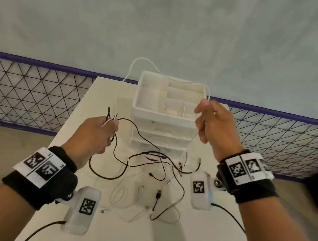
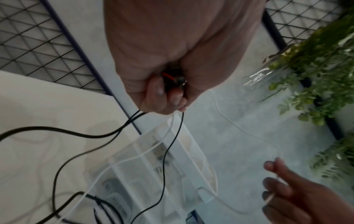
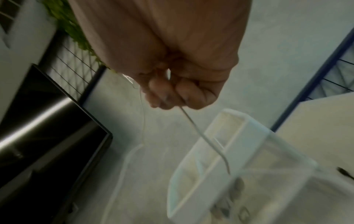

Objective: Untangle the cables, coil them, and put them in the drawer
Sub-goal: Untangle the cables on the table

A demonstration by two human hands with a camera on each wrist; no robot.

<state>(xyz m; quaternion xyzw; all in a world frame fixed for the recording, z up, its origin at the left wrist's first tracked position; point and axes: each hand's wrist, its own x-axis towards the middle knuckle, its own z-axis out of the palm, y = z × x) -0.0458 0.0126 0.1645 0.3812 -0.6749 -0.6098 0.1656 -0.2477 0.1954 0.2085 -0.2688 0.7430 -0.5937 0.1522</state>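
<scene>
Above the table [image 1: 186,240], the left hand [image 1: 93,136] grips black cables [image 1: 120,156] (and a white cable [image 1: 142,61]); the right hand [image 1: 214,123] pinches the white one.

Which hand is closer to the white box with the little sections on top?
The right hand. It is raised just beside the box's right edge, pinching a white cable. The left hand is lower and off to the box's left, holding several cable ends.
</scene>
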